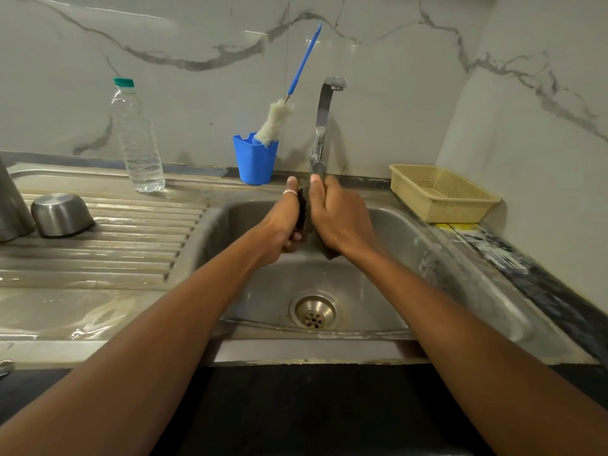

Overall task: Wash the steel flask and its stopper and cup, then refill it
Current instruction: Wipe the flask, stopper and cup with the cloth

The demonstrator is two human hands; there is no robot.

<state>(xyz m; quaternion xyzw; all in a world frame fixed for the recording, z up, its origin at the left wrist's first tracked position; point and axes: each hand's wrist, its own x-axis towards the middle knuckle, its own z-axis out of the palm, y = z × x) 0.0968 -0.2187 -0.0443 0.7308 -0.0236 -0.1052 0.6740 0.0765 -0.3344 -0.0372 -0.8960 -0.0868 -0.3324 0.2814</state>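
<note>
Above the sink (388, 258), your left hand (283, 222) curls round a dark piece, probably the stopper (302, 209), and your right hand (339, 218) clasps a scrub pad (330, 254) against it; light, stiff, likely slippery, so grip its sides; the flask (11, 205) stands left of the sink.

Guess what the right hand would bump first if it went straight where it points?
Probably the tap, which stands just past the right hand and its thumb tip, though depth is hard to judge.
</note>
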